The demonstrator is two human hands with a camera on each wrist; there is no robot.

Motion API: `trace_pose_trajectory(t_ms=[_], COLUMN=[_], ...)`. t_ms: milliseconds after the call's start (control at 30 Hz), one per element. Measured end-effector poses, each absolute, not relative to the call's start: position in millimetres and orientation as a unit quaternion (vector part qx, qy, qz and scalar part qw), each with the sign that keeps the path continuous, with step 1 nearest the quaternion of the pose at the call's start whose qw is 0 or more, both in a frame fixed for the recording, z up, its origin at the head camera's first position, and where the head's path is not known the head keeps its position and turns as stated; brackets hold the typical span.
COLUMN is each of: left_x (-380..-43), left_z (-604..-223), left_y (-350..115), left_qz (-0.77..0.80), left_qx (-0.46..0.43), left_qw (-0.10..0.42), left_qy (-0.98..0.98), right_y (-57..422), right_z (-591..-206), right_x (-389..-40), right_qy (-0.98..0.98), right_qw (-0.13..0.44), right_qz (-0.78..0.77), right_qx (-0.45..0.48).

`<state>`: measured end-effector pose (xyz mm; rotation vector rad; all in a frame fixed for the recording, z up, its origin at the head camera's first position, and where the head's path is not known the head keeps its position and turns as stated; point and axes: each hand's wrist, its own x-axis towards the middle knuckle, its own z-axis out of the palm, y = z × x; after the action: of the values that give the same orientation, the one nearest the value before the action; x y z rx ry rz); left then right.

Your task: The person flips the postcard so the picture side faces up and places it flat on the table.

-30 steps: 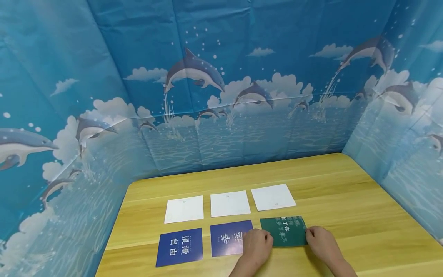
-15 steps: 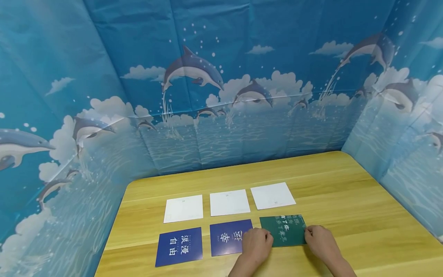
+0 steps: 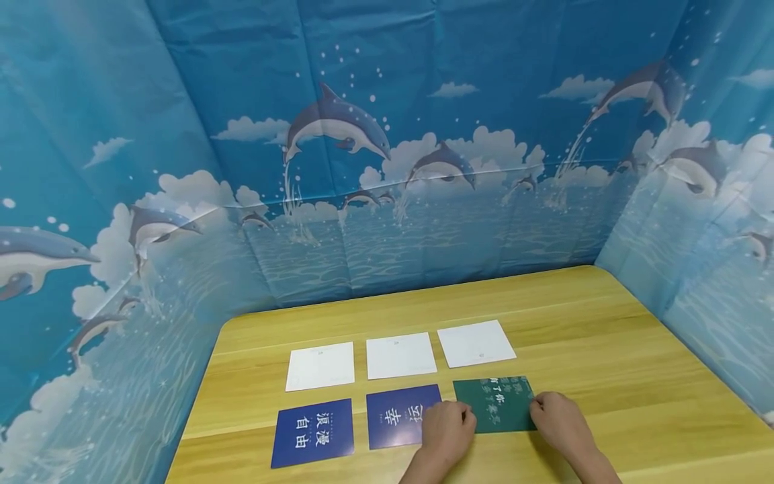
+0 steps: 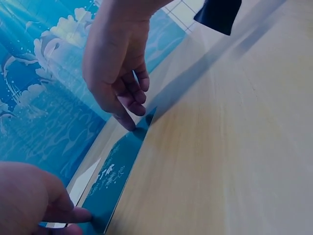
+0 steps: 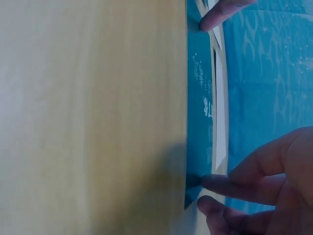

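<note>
A green postcard (image 3: 498, 406) with white writing lies at the right end of the front row of cards. My left hand (image 3: 447, 430) holds its left edge between finger and thumb, partly covering the purple postcard (image 3: 390, 425) beside it. At the opposite edge, my right hand (image 3: 562, 423) holds the card the same way. From the left wrist view, one left fingertip (image 4: 84, 214) touches the card's top face. In the right wrist view, a right fingertip (image 5: 209, 181) lies on the card's end, with the thumb close below it.
Farther left lies another purple postcard (image 3: 313, 432). Three white cards form a row behind: left (image 3: 321, 366), middle (image 3: 402, 356) and right (image 3: 476, 343). All rest on a wooden table (image 3: 605, 323), enclosed by a blue dolphin-print curtain (image 3: 387, 249).
</note>
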<state>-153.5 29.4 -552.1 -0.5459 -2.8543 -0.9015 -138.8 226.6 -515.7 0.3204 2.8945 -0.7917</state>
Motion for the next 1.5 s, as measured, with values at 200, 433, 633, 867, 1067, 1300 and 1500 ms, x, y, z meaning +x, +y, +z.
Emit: trace_pose_trajectory(t_ms=[200, 433, 633, 867, 1067, 1300, 1500], left_x=[-158.5, -168.0, -172.3, -178.1, -189.3, -205.5, -213.8], left_z=[-548.8, -541.1, -549.0, -548.6, -534.8, -533.2, -534.3], left_y=[12.7, -34.1, -77.1, -125.3, -165.5, -197.1, -216.6], left_qz=[-0.409, -0.544, -0.544, -0.53, -0.522, -0.502, -0.472], left_qx=[-0.164, -0.101, -0.069, -0.004, 0.065, 0.12, 0.138], left_qw=[0.094, 0.118, 0.124, 0.148, 0.17, 0.169, 0.17], left_qy=[-0.893, -0.825, -0.827, -0.835, -0.834, -0.84, -0.854], right_y=[218.1, 199.5, 171.5, 138.7, 106.1, 55.1, 17.6], right_z=[-510.0, -506.8, -510.1, -512.4, -510.8, -500.1, -499.8], right_x=[-143.6, -153.3, -159.3, -171.9, -189.4, -212.6, -223.8], right_qy=[0.966, 0.961, 0.937, 0.901, 0.875, 0.859, 0.845], right_qw=[0.058, 0.009, -0.037, -0.078, -0.078, -0.065, -0.019], right_qz=[-0.233, -0.263, -0.343, -0.426, -0.479, -0.501, -0.525], right_qx=[0.098, 0.083, 0.055, 0.025, -0.001, -0.075, -0.101])
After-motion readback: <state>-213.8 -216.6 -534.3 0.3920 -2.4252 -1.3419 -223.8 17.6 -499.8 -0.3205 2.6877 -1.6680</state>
